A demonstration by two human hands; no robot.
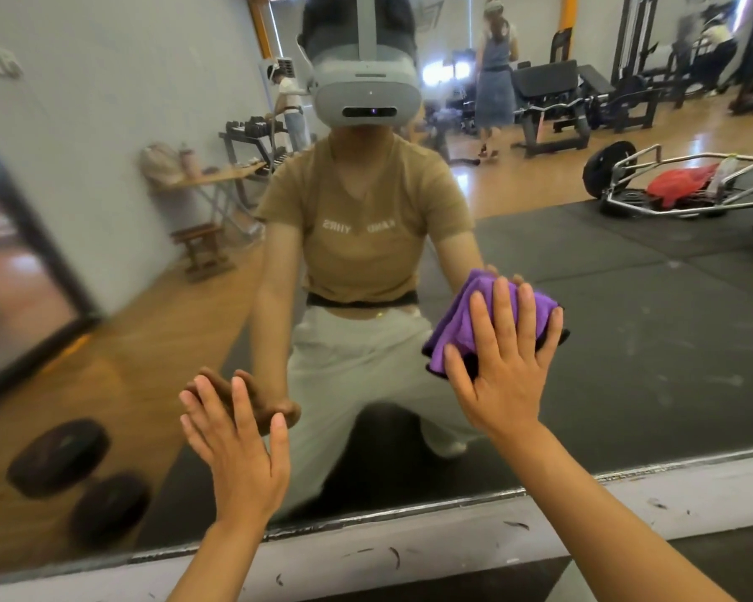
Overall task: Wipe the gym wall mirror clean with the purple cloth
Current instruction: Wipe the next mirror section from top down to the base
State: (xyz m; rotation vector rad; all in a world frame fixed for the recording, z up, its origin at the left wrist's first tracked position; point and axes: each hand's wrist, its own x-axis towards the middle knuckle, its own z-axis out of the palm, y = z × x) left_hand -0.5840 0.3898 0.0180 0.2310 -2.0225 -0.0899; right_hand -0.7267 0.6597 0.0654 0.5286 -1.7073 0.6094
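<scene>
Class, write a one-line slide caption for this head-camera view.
Right hand presses the purple cloth flat on the gym mirror; left hand rests open against the glass.

Soft cloth on glossy glass.
Your purple cloth [487,317] looks plush and matt; the mirror [627,341] is smooth, reflective, faintly smudged.

Purple cloth [474,315], grey floor mats [627,262]

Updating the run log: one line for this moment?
right hand: flat, pressing purple cloth on mirror | left hand: open against glass | stage: wiping
</scene>
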